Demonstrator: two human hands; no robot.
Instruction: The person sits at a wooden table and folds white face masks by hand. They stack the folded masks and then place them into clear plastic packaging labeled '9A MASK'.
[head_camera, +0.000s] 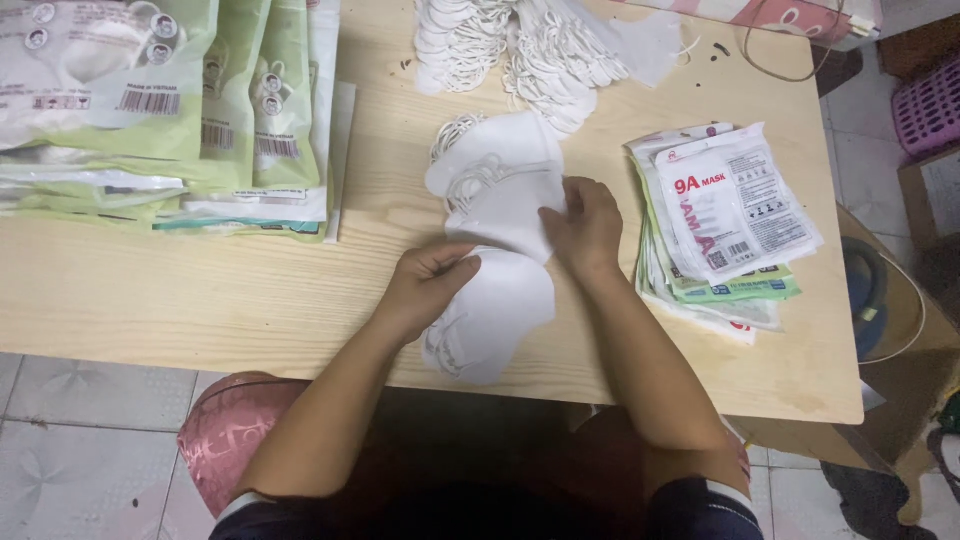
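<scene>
My left hand (425, 283) grips the edge of a small stack of white folded face masks (495, 310) lying at the near edge of the wooden table (240, 290). My right hand (583, 227) rests on another white mask (505, 200) just beyond, fingers pinching its edge. More white masks with ear loops (490, 150) lie under it. Both hands are close together, near the table's middle.
A large heap of white masks (520, 50) sits at the back. Empty printed pouches (725, 215) are stacked at the right. Filled green-and-white packets (170, 110) are piled at the left. A pink stool (225, 430) stands below, a pink basket (930, 105) far right.
</scene>
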